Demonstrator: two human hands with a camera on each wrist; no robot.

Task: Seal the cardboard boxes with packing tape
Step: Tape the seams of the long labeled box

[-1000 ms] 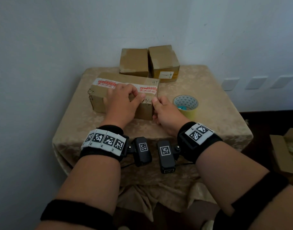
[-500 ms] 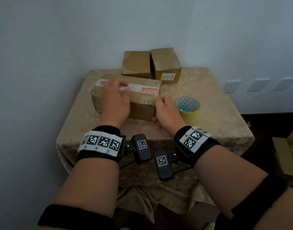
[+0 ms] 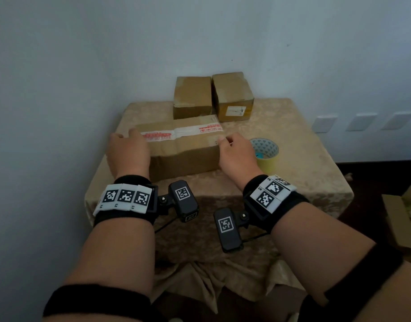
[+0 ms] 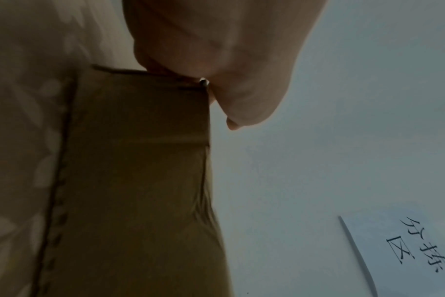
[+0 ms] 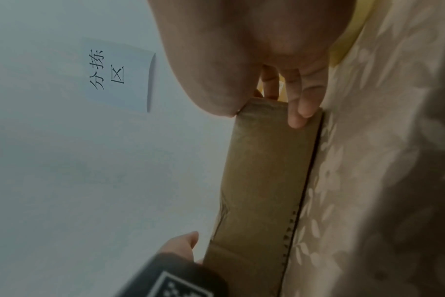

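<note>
Three boxes on table (image 3: 311,159): long box (image 3: 183,156), left hand (image 3: 127,151) and right hand (image 3: 237,156) fingers grasping its ends; two small boxes (image 3: 192,97) behind; one tape roll (image 3: 266,151).

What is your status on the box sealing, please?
Left hand and right hand grip opposite ends of the long box. Printed tape runs across its top. Tape roll beside right hand, unheld. Nothing obstructing.

Each wrist wore a black band (image 3: 127,212) carrying white coded marker tiles (image 3: 124,197) and a black camera module (image 3: 184,201); black armbands (image 3: 95,300) encircled both forearms.
</note>
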